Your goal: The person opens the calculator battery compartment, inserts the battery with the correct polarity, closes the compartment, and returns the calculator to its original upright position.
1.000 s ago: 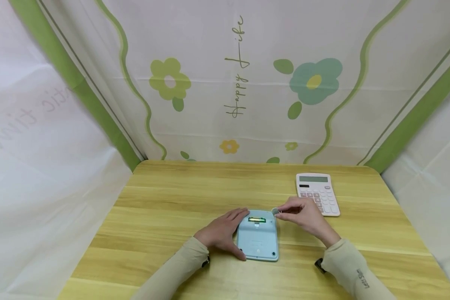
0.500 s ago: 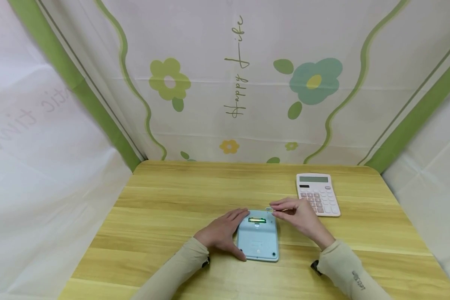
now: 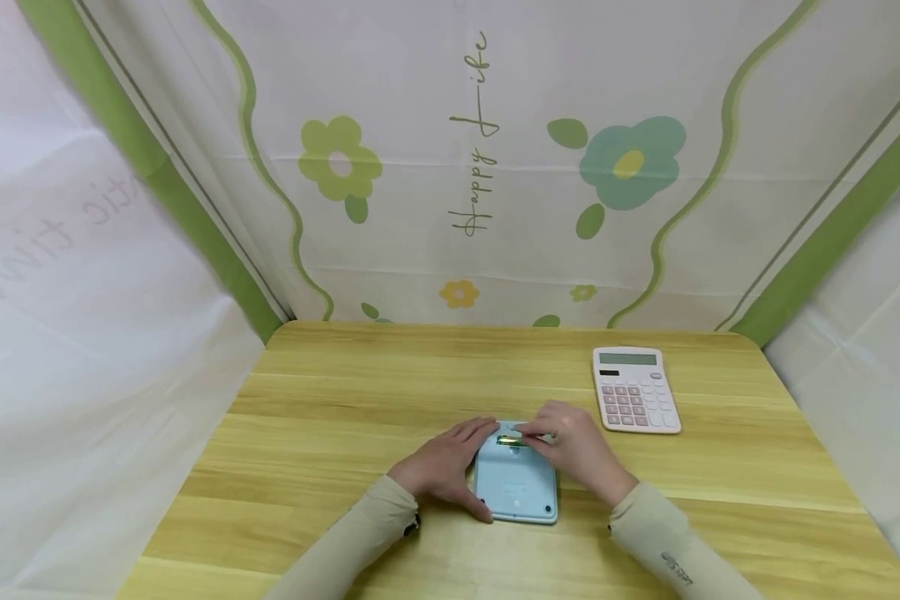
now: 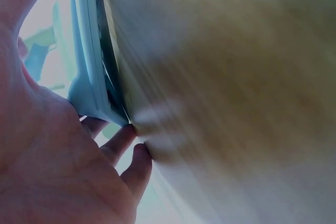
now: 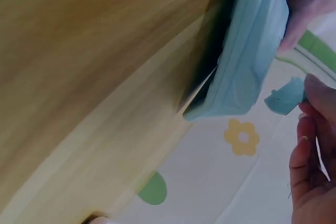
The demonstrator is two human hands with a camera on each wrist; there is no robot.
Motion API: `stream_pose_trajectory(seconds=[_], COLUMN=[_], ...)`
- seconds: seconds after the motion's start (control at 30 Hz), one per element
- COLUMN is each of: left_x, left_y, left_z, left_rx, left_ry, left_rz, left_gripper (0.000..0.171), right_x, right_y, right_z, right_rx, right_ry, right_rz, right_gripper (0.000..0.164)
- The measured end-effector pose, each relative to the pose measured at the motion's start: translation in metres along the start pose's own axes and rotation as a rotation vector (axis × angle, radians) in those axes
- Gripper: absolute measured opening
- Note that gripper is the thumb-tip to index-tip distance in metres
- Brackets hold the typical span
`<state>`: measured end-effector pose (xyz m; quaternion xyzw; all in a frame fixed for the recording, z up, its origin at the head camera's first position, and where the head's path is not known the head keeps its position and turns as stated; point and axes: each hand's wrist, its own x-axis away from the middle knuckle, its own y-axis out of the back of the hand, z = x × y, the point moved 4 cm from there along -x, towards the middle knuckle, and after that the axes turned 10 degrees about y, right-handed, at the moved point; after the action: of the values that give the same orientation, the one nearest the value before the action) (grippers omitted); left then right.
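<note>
A light blue calculator [image 3: 516,483] lies back side up on the table, a green battery [image 3: 508,441] showing in its uncovered slot. My left hand [image 3: 448,467] holds its left side, thumb near the lower corner and fingers at the upper one. Over the upper right part of the calculator, my right hand [image 3: 573,446] pinches a small light blue battery cover [image 5: 286,97] between thumb and fingers. In the right wrist view that cover appears apart from the calculator body [image 5: 247,72]. The right fingertips partly hide the battery in the head view.
A pink calculator [image 3: 636,390] lies face up to the right, beyond the right hand. Both rest on a wooden table [image 3: 330,400]. A white curtain [image 3: 405,242] with printed flowers hangs behind the table's far edge, and more cloth hangs at both sides.
My right hand has moved left with the battery cover, from beside the calculator's upper right corner to above the battery slot. My left hand and the calculator have stayed in place.
</note>
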<state>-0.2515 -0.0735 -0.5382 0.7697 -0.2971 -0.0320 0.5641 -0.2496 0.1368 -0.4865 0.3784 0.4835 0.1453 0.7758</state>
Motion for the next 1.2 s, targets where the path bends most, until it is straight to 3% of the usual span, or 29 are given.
stream_pose_trajectory(seconds=[0.13,0.33,0.9,1.2], left_x=[-0.001,-0.001,0.0,-0.002], left_y=[0.0,-0.002,-0.001,-0.002], left_z=[0.0,0.001,0.0,0.001], left_rx=[-0.013,-0.017,-0.016,-0.026], left_ry=[0.0,0.0,-0.006,-0.003], left_rz=[-0.004,-0.007,-0.002,-0.004], left_gripper=[0.131,0.131,0.131,0.132], right_x=[-0.004,-0.005,-0.005,-0.005], right_y=[-0.01,-0.019,-0.025,-0.025], right_z=[0.004,0.006,0.0,0.0], right_rx=[0.047,0.042,-0.011,0.009], right_ry=[0.059,0.067,-0.045,-0.05], right_rz=[0.061,0.137,0.192,0.2], right_gripper=[0.022,0.018,0.011,0.011])
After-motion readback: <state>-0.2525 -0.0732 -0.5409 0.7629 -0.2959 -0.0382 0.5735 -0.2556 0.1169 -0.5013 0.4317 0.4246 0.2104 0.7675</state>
